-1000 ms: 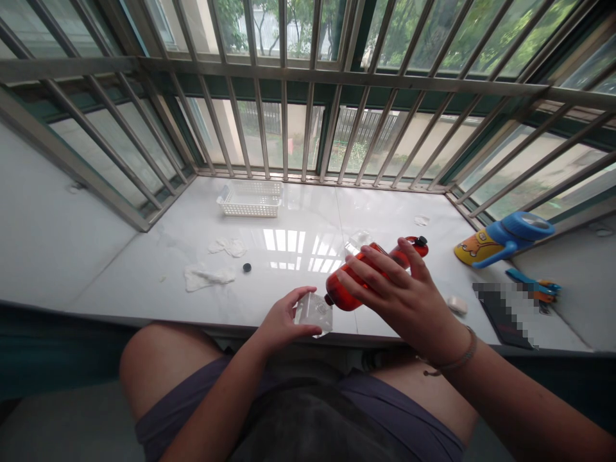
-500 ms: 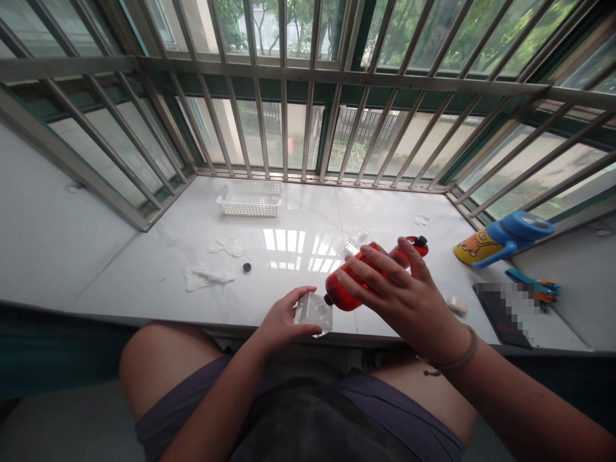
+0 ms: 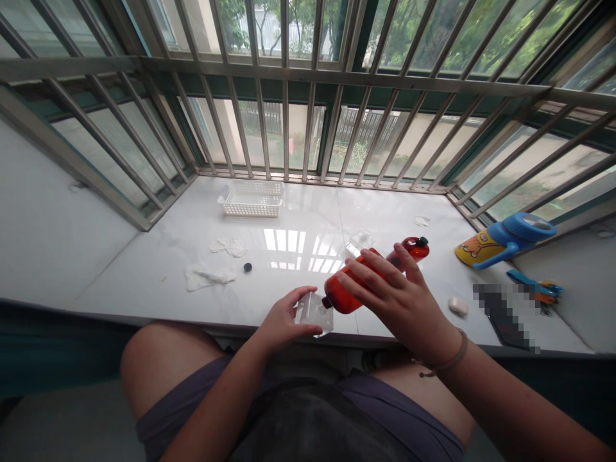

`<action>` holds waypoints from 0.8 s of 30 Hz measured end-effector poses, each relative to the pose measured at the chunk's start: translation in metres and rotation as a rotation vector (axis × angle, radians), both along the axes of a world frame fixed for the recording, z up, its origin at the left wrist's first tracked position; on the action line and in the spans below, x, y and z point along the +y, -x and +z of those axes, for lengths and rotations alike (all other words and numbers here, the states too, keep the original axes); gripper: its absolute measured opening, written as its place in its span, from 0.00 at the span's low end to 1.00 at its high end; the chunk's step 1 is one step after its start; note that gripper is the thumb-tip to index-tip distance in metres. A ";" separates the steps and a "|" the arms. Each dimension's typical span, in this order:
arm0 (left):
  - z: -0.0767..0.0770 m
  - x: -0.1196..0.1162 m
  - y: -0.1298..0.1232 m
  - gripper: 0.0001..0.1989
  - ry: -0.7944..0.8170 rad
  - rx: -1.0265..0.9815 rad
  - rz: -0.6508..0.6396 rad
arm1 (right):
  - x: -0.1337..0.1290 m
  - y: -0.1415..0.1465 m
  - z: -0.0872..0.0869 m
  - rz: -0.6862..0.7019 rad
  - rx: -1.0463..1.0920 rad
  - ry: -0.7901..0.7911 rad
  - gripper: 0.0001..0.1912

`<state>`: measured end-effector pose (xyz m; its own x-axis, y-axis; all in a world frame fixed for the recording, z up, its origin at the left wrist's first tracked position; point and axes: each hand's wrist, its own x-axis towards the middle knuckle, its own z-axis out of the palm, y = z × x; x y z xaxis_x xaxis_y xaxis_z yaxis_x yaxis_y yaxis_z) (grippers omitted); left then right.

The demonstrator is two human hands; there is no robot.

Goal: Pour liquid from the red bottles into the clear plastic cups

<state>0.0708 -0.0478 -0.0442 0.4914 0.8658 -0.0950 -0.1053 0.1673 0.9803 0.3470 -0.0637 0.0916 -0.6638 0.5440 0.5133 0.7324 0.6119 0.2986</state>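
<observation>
Tilted with its neck down and to the left, a red-orange bottle (image 3: 342,292) is gripped in my right hand (image 3: 402,298). Its dark mouth is at the opening of a clear square container (image 3: 314,313). My left hand (image 3: 283,321) wraps round that container at the counter's front edge. Whether liquid flows is too small to tell. A second red bottle with a black cap (image 3: 414,247) lies or stands just behind my right hand, partly hidden by it. A small black cap (image 3: 248,267) rests on the counter to the left.
On the white counter (image 3: 158,256) are a white basket (image 3: 250,200), crumpled tissues (image 3: 210,276) and another clear container (image 3: 360,242). To the right are a blue-and-yellow flask (image 3: 503,240), a pale soap-like piece (image 3: 458,306), a dark phone-like slab (image 3: 503,321) and a blue-orange strap (image 3: 536,285). Window bars (image 3: 308,135) stand behind.
The bottle in my right hand has shifted slightly down and left, its mouth closer into the clear container. My left hand has stayed nearly still.
</observation>
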 end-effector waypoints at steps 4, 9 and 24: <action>0.000 0.000 0.001 0.45 -0.005 0.026 0.011 | -0.001 -0.009 -0.021 -0.066 0.074 0.105 0.35; 0.000 0.001 0.001 0.45 -0.001 0.041 0.020 | -0.003 -0.015 -0.061 -0.192 0.260 0.267 0.33; -0.028 0.016 0.002 0.39 -0.198 0.177 0.156 | -0.011 -0.017 -0.173 -0.450 1.109 0.790 0.46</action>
<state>0.0691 -0.0321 -0.0721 0.3424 0.9395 0.0107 0.0602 -0.0334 0.9976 0.3644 -0.0746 -0.0818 0.1742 0.9783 0.1121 0.5306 0.0026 -0.8476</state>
